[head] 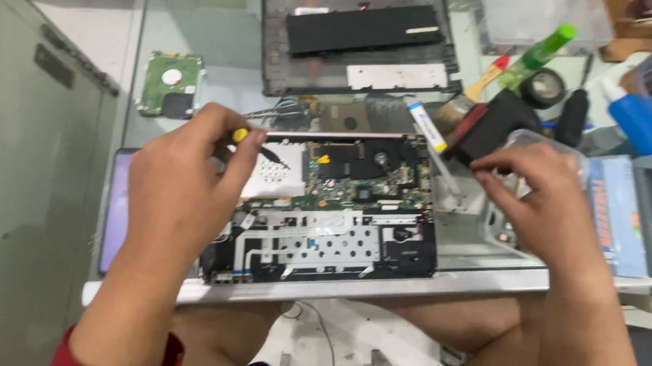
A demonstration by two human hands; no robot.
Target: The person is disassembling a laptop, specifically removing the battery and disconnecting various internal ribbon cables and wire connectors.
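A glass tabletop [197, 15] fills the view, with a grey-green cabinet [1, 165] standing against its left edge and the person's bare knees showing beneath the near rim. At the middle of the near side lies an opened laptop base [331, 209], its green circuit board and perforated metal plate exposed. Behind it, farther back on the glass, rests the removed bottom cover [359, 40], dark inside with a pale strip.

The left hand [183, 181] is over the laptop's left side, fingers curled shut around a small screwdriver [259, 147] with a yellow cap, its dark tip pointing right over the white patch of the board. The right hand [534, 198] hovers just beyond the laptop's right edge, fingers bent with the tips pinched together; whether anything is held between them I cannot tell.

A bare hard drive [171, 85] sits left of the cover. To the right lie a paintbrush [472, 93], a roll of black tape [543, 87], a blue squeeze bottle [635, 119] and a white tube [427, 127].
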